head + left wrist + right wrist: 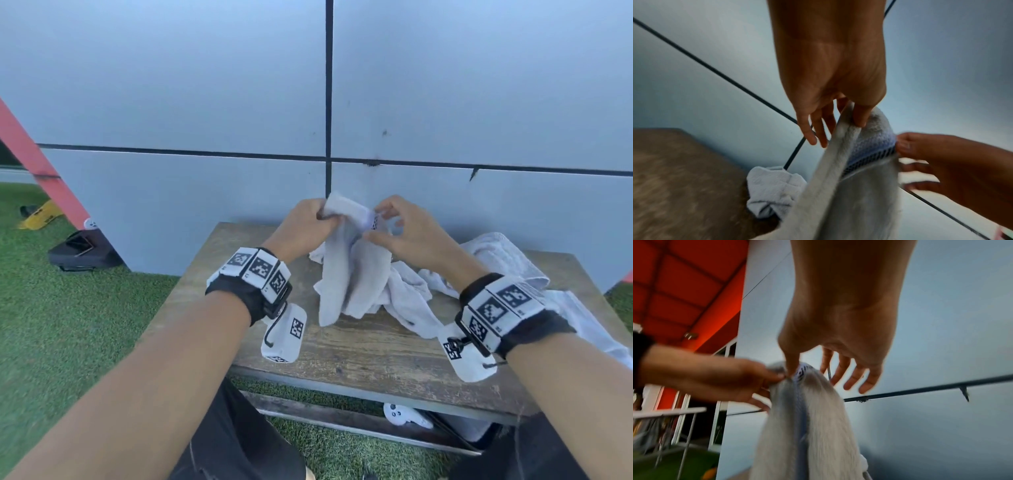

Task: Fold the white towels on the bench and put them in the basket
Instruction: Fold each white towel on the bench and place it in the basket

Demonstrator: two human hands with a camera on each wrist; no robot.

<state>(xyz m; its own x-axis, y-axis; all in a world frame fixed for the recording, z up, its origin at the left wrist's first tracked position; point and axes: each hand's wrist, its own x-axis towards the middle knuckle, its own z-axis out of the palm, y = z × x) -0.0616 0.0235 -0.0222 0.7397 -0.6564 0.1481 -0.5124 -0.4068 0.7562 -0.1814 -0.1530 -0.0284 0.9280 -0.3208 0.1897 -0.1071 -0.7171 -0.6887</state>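
**Handling: white towel held above bench**

The left hand (303, 224) pinches the towel's (346, 274) top hem; the right hand (400, 233) pinches it at the blue band. The terry hangs limp and light, so grip corners. More towels (496, 260) lie crumpled at 3 o'clock on the bench (342, 346). The basket cannot be identified.

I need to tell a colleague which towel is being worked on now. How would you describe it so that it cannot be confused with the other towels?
Look at the wooden bench against the grey wall. Above its middle, the left hand and right hand both pinch the top edge of one white towel. It alone hangs lifted and shows a blue woven band at the top; the other towels lie crumpled on the bench.
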